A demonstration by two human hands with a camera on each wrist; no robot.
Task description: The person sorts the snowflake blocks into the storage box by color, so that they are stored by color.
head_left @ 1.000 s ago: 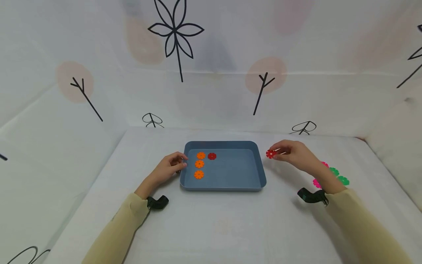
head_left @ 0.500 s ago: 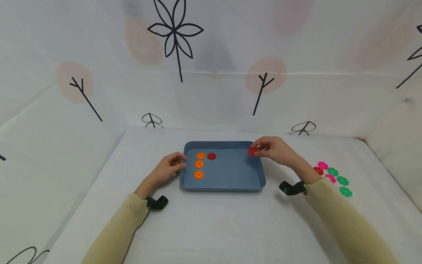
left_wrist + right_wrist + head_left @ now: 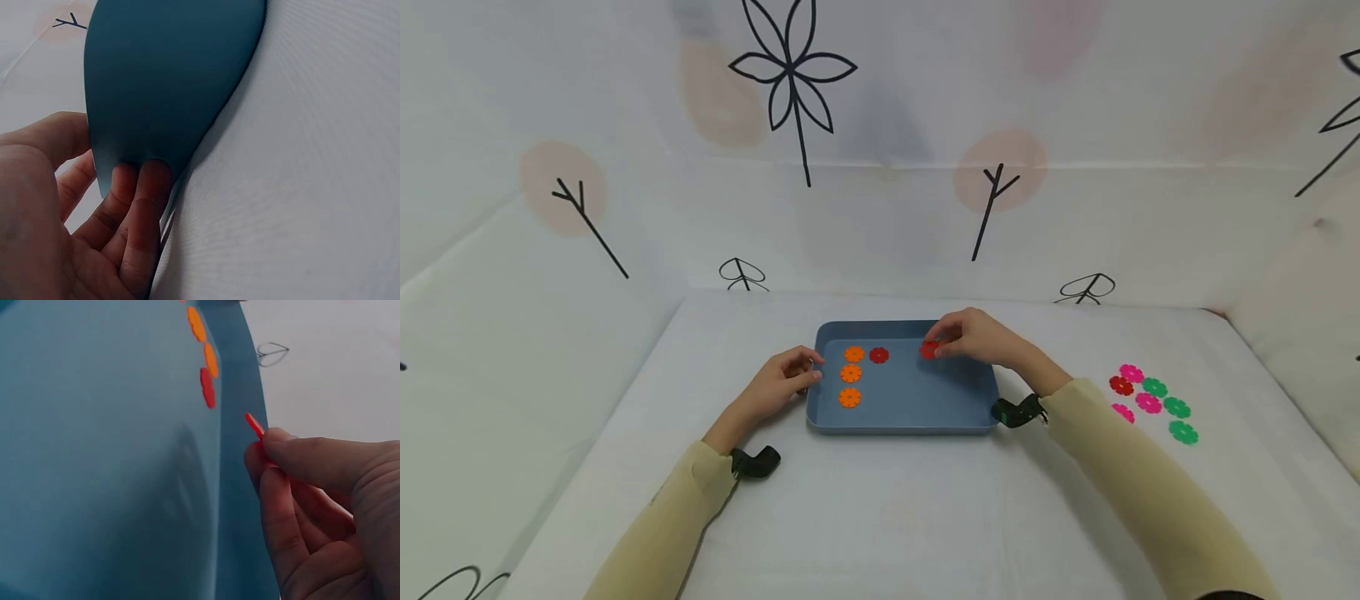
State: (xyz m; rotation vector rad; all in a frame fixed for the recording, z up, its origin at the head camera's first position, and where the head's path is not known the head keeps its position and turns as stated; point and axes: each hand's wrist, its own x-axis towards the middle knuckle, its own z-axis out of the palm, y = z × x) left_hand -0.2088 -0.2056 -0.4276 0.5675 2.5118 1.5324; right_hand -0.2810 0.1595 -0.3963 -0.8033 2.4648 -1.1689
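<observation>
A blue-grey tray lies on the table. My left hand holds its left edge; in the left wrist view the fingertips press the tray's outer wall and another finger reaches the rim. Over the tray's back right part, my right hand pinches a red flower-shaped disc between thumb and fingers. In the right wrist view that disc is tilted on edge, apart from the tray floor. Inside the tray, three orange flower discs form a column at the left, with one red flower disc beside the rearmost.
On the table to the right of the tray lie several loose flower discs: pink, green and a red one. A white patterned cloth rises behind the table. Each wrist wears a dark camera.
My right hand has moved left from beside the tray to over it, carrying the red disc. The loose discs at the right have come into fuller view. My left hand has stayed at the tray.
</observation>
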